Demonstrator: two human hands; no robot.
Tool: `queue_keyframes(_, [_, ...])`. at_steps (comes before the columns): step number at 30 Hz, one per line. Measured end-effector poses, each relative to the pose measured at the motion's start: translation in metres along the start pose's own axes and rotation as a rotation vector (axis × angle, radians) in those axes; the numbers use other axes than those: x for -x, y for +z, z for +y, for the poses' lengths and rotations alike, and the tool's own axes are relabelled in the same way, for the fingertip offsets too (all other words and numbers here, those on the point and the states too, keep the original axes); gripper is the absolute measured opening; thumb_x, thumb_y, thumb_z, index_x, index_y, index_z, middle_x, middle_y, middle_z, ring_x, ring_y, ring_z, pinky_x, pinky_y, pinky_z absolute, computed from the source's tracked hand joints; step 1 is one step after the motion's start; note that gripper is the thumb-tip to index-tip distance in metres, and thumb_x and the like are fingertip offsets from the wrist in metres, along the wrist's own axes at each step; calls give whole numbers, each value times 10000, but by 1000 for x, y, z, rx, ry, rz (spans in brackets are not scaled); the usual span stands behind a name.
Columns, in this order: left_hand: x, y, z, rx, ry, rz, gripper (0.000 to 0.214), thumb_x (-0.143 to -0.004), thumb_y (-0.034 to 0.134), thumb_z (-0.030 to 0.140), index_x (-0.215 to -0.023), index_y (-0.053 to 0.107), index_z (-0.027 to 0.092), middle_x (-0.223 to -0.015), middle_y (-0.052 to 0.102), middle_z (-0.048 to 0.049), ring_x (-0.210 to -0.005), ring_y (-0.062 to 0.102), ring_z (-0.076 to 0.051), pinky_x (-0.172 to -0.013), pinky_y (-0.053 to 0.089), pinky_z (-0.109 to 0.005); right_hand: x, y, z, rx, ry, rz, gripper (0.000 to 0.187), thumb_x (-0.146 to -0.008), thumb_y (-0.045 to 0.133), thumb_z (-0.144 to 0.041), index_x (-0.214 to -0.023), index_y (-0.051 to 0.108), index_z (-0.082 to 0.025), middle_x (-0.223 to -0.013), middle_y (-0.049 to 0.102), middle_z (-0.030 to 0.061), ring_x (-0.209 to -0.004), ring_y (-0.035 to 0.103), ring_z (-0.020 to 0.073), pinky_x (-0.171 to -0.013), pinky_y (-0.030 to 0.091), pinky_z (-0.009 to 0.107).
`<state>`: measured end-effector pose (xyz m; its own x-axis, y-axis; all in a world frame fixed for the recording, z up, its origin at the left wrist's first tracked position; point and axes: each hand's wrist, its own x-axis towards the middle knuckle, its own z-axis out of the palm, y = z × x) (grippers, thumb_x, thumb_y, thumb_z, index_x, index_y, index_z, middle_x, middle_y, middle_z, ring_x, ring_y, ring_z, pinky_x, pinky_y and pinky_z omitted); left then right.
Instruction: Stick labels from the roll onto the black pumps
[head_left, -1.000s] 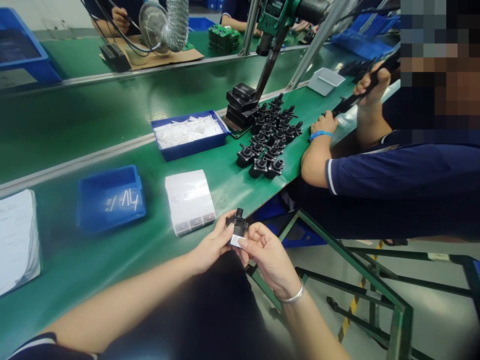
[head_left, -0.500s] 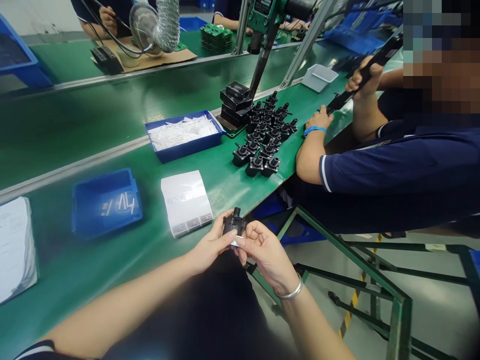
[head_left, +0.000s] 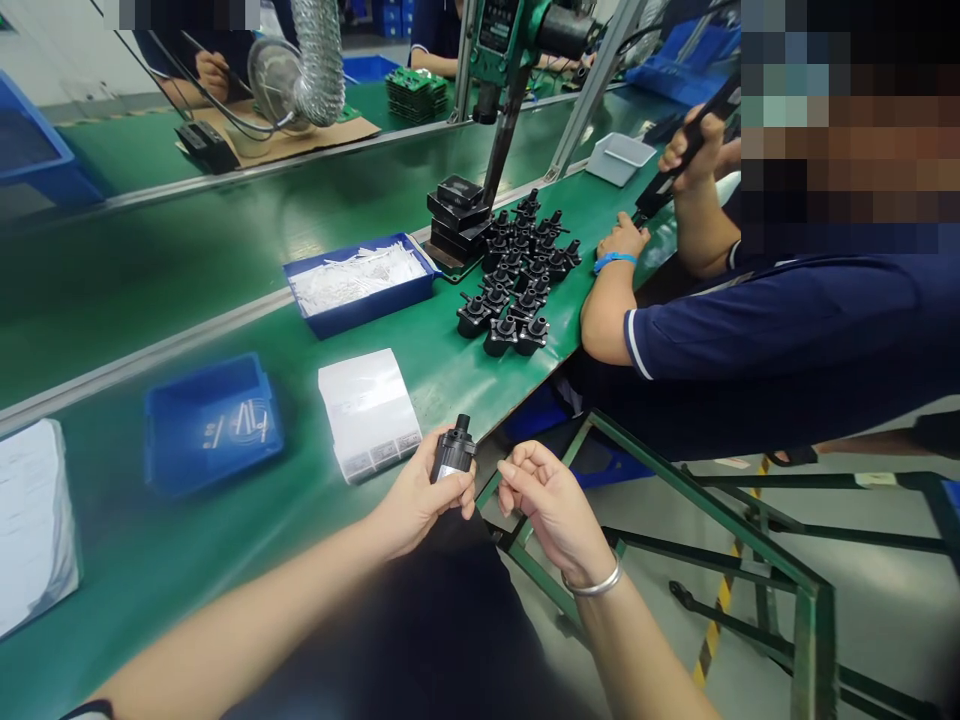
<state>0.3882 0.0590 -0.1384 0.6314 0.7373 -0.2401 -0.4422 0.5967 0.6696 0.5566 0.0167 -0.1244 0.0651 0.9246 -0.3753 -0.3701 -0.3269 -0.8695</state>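
My left hand point(head_left: 420, 495) is closed round a small black plastic part point(head_left: 454, 455) with a round nozzle on top, held just past the near edge of the green belt point(head_left: 225, 540). Beside it my right hand point(head_left: 544, 495), a silver bangle at the wrist, has its fingers curled loosely and holds nothing I can see. A white stack of label sheets point(head_left: 367, 410) lies on the belt just beyond my left hand. Farther along stands a cluster of several like black parts point(head_left: 517, 275).
A blue tray of white strips point(head_left: 360, 283) and a smaller blue tray point(head_left: 210, 420) sit on the belt, white papers point(head_left: 34, 525) at far left. A co-worker in a navy shirt point(head_left: 750, 330) works at right with a tool. Green frame bars point(head_left: 675, 480) stand below.
My right hand has let go of the black part and drawn away to the right. The left hand now holds the part alone, turned so the white label no longer shows.
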Motion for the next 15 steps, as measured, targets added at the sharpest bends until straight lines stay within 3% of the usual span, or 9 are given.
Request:
queue_keyframes(6, [1,3,-4,-38,8,88,495,-739,747,160,-1116,428,199,-768,516,40,-506,424,-47,-465,403,-206,-3,12,8,37,-77,6,215,-843,696,-317,-827,508,-213,-644,532,-48,-564,521,107,-577,451,245])
queue_keyframes(10, [2,3,-4,-1,-34,60,350,-837,684,296,-1083,463,180,-830,537,4,-577,502,-74,-537,475,-250,-4,18,16,97,-217,83,178,-894,624,-353,-998,545,-232,-974,610,27,-869,594,152,-792,496,291])
queue_keyframes(15, [3,7,-7,55,-40,20,390,-937,503,450,-1225,471,189,-937,593,-59,-693,592,-140,-612,508,-302,0,35,32,134,-226,65,454,-907,581,-412,-1304,408,-275,-1296,531,78,-1115,566,214,-930,496,370])
